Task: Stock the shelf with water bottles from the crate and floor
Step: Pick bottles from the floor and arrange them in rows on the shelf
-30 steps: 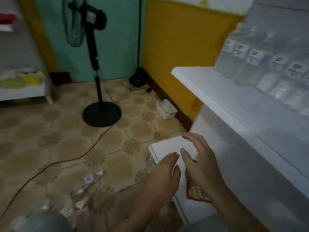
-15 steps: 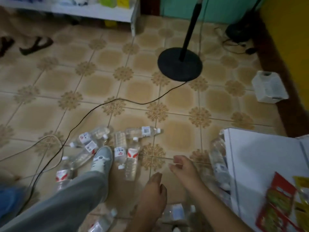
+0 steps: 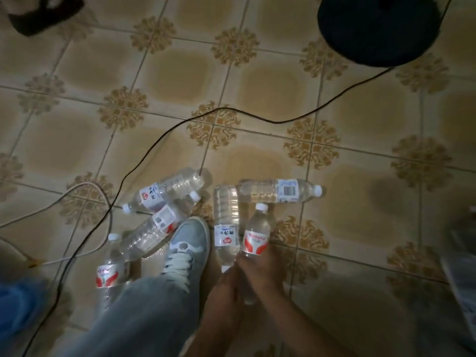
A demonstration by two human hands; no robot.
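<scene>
While my right hand [image 3: 260, 269] curls its fingers around the lower body of a red-labelled water bottle [image 3: 255, 234], that bottle points its white cap away from me and lies low over the tiled floor [image 3: 180, 73]. My left hand [image 3: 226, 287] sits just beside it, touching the same bottle's lower end from the left; I cannot tell whether its fingers wrap the bottle or merely rest against it, since the spot is dark and blurred. Alongside the gripped bottle, touching it on the left, lies a second clear bottle [image 3: 226, 217] with its base away from me and a white label with red mark near my hands. Across the tops of these two lies a barcode-labelled bottle [image 3: 278, 190], cap pointing right. My grey sneaker [image 3: 186, 249] stands just left of that cluster, with my jeans leg [image 3: 144, 315] running down toward the bottom edge. Left of the shoe, two more bottles cross each other: an upper one [image 3: 167, 193] with cap to the lower left, and one beneath it [image 3: 152, 231] angled toward the shoe. A further red-labelled bottle [image 3: 112, 269] lies nearest me on the left. A black cable [image 3: 159, 140] snakes across the tiles, a white cable [image 3: 85, 186] loops at left, and a round black fan base [image 3: 378, 29] sits at the upper right.
</scene>
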